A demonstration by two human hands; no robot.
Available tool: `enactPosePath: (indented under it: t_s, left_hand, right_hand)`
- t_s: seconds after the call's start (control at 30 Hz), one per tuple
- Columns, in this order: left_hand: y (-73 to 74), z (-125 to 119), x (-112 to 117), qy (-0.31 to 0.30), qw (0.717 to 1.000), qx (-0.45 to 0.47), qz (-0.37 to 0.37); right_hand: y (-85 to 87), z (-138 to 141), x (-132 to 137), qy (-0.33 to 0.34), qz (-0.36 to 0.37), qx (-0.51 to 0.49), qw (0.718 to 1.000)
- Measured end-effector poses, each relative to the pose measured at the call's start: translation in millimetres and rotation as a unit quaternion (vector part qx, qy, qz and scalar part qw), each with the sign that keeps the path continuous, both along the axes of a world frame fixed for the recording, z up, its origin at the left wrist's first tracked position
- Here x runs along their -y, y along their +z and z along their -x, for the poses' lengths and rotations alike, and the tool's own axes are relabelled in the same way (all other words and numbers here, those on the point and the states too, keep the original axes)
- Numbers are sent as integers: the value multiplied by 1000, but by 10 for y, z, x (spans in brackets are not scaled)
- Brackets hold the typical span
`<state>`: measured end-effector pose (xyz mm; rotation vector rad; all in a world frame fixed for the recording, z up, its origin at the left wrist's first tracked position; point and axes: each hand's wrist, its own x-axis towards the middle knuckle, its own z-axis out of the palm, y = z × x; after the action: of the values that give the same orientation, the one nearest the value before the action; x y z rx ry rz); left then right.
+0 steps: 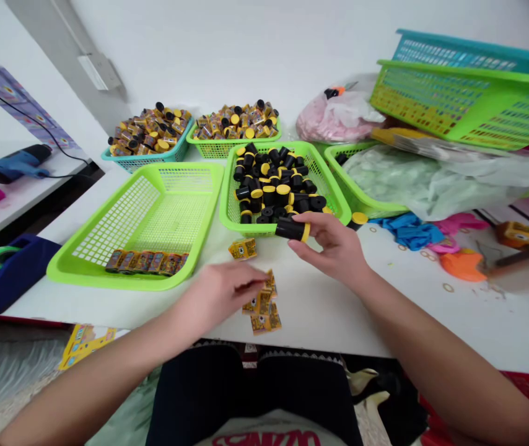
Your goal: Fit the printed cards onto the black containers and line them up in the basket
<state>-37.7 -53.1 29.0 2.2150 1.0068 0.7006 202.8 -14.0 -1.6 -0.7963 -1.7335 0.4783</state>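
Found pinched between thumb and fingers of the right hand: one black canister with a yellow cap, gripped near the capped end, lying nearly level by the near rim of the middle basket. Cannot tell whether touching that rim. Judged light and stiff, probably plastic, with a smooth wall liable to slip or roll under a loose grip; not judged fragile. Best taken by the sides close to the cap, leaving most of the wall bare.

Seen with fingertips drawn together over loose printed sleeves on the counter: left hand. Cannot tell, for blur, whether pinching one. Judged thin, light, flexible and easily creased; best lifted by an edge.

Recorded in the middle basket: heaped black canisters, mostly yellow-capped. Recorded in the left green basket: a row of printed canisters along the near wall. Recorded behind, in the teal basket and the rear green basket: heaps of printed canisters, with black and yellow ends showing
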Motion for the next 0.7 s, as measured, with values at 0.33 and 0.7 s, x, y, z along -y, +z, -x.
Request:
enactPosePath:
  t_s: [0.33, 0.7]
  left_hand:
    - [-152, -445, -470, 21, 961, 185, 204]
    - [-271, -328, -411, -30, 945, 225, 235]
  right_hand:
    - [78, -192, -118, -37, 98, -166, 981]
    - [9, -203, -18, 132, 134, -157, 969]
